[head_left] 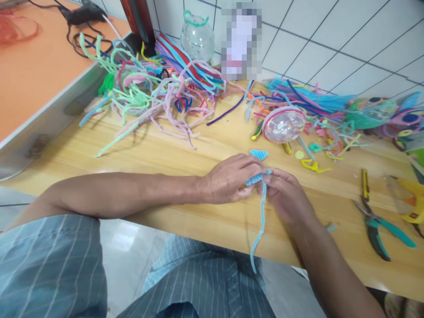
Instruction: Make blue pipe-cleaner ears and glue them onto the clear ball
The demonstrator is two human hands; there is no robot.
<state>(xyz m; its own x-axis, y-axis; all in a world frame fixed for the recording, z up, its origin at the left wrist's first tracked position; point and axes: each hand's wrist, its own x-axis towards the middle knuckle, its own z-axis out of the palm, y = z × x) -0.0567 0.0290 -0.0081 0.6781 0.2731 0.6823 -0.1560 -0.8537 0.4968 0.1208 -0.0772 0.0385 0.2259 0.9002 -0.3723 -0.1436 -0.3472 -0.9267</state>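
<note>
Blue piece [254, 179]: between the two hands, ribbed, partly hidden by fingers, a blue tail [263, 216] hanging from its right end towards the person's lap.
Orange top [49, 79]: far to the left of the left hand, a black cable [88, 39] lying along its back.
Green stems [135, 97]: beyond the left forearm, loosely tangled on the wooden table [225, 137].
Pink stems [172, 104]: beyond the left wrist, curling over the green ones.
Red and blue stems [195, 66]: farther past the left hand, bundled.
Jar [198, 42]: clear, green loop at its top, behind that bundle as seen from the left hand.
Left hand [228, 179]: grasping the blue piece, fingers bent over it.
Second piece [259, 154]: blue, just beyond the left hand's fingers.
Dome [285, 126]: clear, pink-rimmed, beyond the right hand.
Right hand [286, 192]: pinching at the blue piece's right end; whether piece or tail is in the fingertips, one cannot tell.
Yellow scraps [314, 166]: beyond the right hand, slightly right.
Pliers [374, 221]: well right of the right hand, handles spread.
Yellow tool [410, 198]: farthest right of the right hand; kind unclear.
</note>
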